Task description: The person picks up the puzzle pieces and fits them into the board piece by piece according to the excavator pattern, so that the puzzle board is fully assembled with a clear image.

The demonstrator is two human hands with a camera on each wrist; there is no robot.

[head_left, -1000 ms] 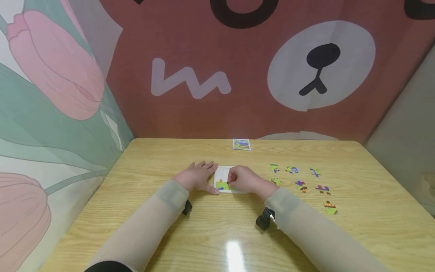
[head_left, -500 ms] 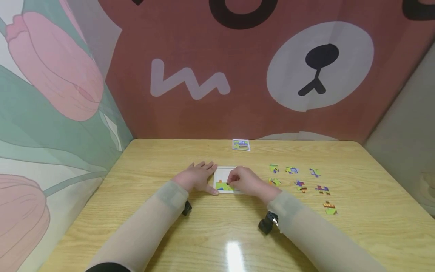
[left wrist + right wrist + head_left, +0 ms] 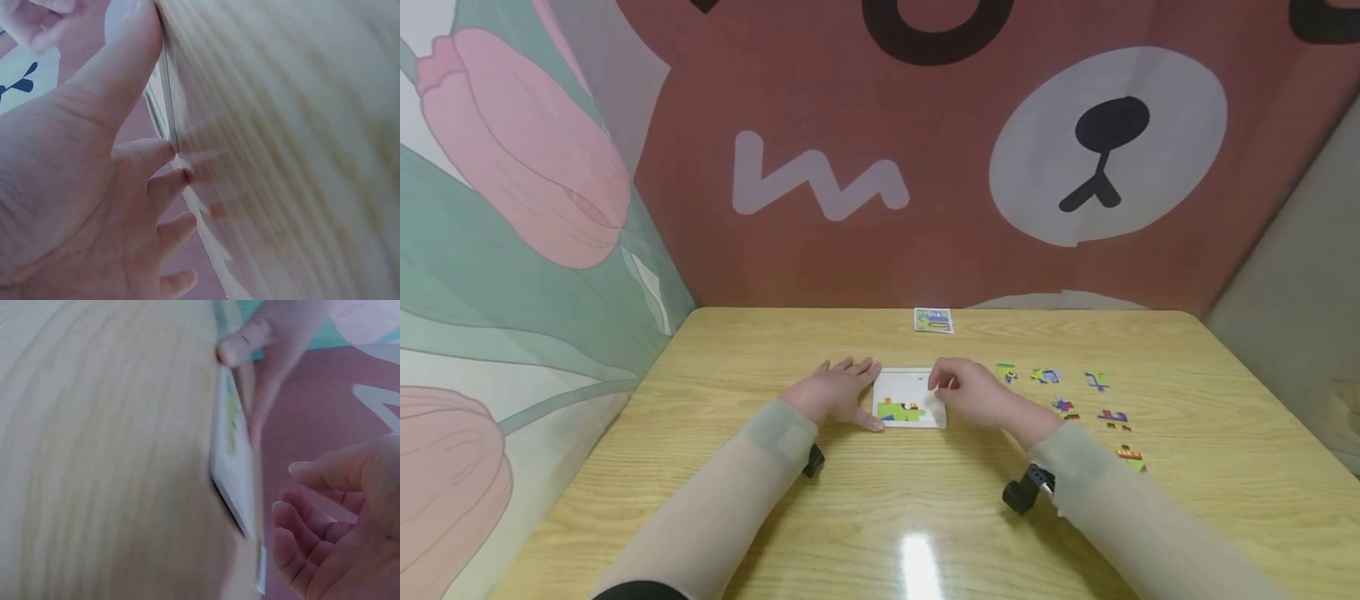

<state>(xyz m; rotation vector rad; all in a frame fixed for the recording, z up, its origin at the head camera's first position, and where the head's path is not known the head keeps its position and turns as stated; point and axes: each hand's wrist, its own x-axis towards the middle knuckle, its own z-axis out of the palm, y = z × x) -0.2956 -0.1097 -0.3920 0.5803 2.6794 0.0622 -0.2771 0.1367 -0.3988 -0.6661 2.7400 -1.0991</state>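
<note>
The right hand (image 3: 979,393) holds nothing, its fingers loosely curled and parted from the thumb, beside the right side of a white tray (image 3: 895,382); the left hand (image 3: 835,392) lies spread along its left side. The tray sits roughly midway across the surface (image 3: 850,517), joined puzzle pieces (image 3: 898,412) in its near-left part. Loose pieces (image 3: 1112,417) lie toward the right edge, a picture card (image 3: 933,320) by the far edge.
</note>
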